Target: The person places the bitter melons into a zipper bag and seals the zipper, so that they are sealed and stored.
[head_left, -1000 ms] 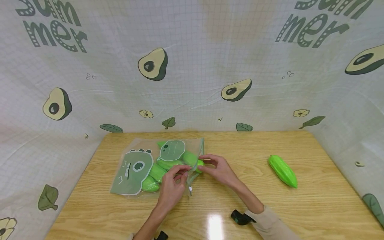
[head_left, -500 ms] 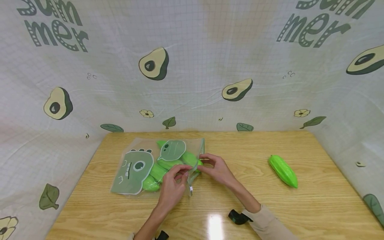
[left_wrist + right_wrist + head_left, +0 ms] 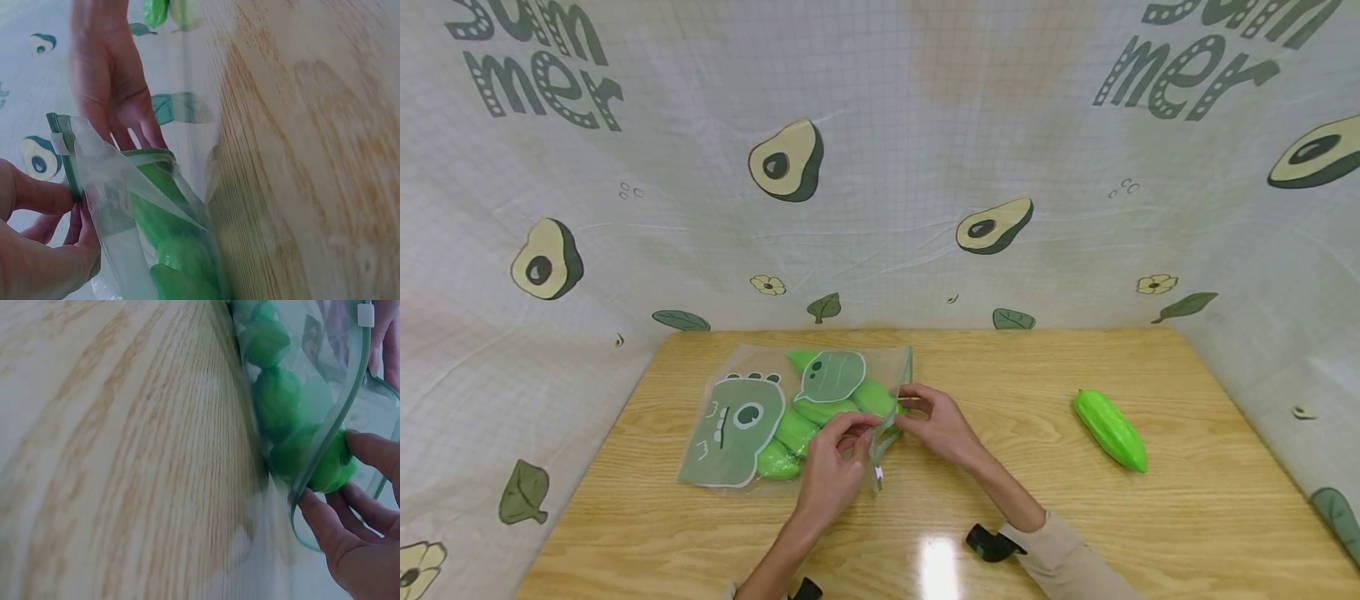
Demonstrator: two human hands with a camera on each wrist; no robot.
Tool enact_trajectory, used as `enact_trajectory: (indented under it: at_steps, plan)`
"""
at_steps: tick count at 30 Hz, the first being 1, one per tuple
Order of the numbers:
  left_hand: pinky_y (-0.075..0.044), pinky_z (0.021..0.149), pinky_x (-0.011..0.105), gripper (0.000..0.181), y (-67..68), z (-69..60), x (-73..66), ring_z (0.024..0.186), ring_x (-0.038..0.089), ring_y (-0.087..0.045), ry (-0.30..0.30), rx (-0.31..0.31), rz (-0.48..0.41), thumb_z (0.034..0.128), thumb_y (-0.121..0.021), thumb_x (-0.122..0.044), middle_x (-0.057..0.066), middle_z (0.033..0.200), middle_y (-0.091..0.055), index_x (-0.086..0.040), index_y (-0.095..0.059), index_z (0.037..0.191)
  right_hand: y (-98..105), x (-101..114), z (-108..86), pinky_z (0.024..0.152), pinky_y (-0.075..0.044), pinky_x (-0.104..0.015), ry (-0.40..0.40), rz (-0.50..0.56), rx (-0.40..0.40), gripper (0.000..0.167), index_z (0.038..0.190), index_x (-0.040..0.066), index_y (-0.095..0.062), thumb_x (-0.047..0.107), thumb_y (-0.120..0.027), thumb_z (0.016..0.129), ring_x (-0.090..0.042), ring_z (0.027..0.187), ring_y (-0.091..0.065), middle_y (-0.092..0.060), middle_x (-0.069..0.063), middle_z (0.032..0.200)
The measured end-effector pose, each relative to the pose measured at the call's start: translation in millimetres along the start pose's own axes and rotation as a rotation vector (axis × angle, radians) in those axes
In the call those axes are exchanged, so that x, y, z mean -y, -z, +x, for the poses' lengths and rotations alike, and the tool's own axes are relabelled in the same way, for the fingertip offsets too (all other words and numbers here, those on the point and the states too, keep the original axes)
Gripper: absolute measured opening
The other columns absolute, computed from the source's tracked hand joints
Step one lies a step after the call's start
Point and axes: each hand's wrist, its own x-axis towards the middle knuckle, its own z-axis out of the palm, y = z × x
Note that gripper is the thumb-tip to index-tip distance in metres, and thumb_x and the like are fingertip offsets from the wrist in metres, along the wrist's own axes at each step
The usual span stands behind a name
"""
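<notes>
A clear zip bag (image 3: 736,417) with a green monster print lies on the table, its mouth to the right. Several green, ribbed, pointed vegetables (image 3: 795,432) fill it. My left hand (image 3: 831,471) pinches the near lip of the mouth between thumb and fingers, near the white slider (image 3: 59,144). At the mouth, my right hand (image 3: 946,427) has thumb and fingers around the end of one green ribbed vegetable (image 3: 331,465), most of which lies inside the bag. In the right wrist view the bag's green zip edge (image 3: 334,422) crosses that vegetable.
Another green ribbed vegetable (image 3: 1108,429) lies alone on the right of the wooden table (image 3: 1000,367). A white cloth (image 3: 880,192) printed with avocados hangs behind the table and at its sides.
The vegetable at the right hand has slid leftward, deeper into the bag, and its far tip shows further left. The right hand has shifted slightly left; the left hand keeps its pinch.
</notes>
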Motion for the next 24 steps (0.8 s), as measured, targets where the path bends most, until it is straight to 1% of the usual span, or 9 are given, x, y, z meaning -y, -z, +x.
enact_trajectory:
  at_steps: [8, 14, 22, 24]
  plan:
    - [-0.058, 0.091, 0.031, 0.026, 0.0, -0.1, -0.1, 0.101, 0.023, -0.066, -0.005, 0.006, -0.011, 0.0933, -0.063, 0.012, 0.006, 0.105, -0.069, -0.007, -0.075, 0.107, -3, 0, 2.8, 0.093, -0.056, -0.027, 0.014, 0.016, 0.015, 0.037, 0.128, -0.009, -0.062, 0.001, -0.07, 0.094, -0.043, 0.123, -0.061, -0.061, -0.026, 0.133]
    - [-0.058, 0.091, 0.031, 0.026, -0.1, 0.0, -0.1, 0.102, 0.023, -0.066, -0.006, 0.007, -0.007, 0.0932, -0.063, 0.011, 0.005, 0.106, -0.069, -0.008, -0.075, 0.107, -7, 0, 5.8, 0.088, -0.055, -0.023, 0.012, 0.016, 0.019, 0.034, 0.126, -0.009, -0.063, 0.0, -0.069, 0.094, -0.043, 0.121, -0.062, -0.062, -0.026, 0.132]
    - [-0.058, 0.092, 0.032, 0.026, -0.4, 0.2, -0.2, 0.102, 0.025, -0.067, -0.012, 0.012, -0.018, 0.0929, -0.063, 0.012, 0.005, 0.105, -0.07, -0.007, -0.075, 0.106, -10, 0, 9.0, 0.087, -0.056, -0.024, 0.003, 0.008, 0.017, 0.036, 0.125, -0.011, -0.062, -0.003, -0.069, 0.091, -0.043, 0.119, -0.062, -0.063, -0.028, 0.129]
    - [-0.058, 0.092, 0.032, 0.026, -0.5, 0.3, -0.2, 0.102, 0.024, -0.067, -0.01, 0.014, -0.021, 0.0928, -0.063, 0.012, 0.005, 0.105, -0.07, -0.008, -0.075, 0.106, -11, -1, 9.9, 0.088, -0.057, -0.026, -0.002, 0.021, 0.016, 0.037, 0.125, -0.012, -0.062, -0.004, -0.069, 0.091, -0.043, 0.12, -0.062, -0.062, -0.028, 0.129]
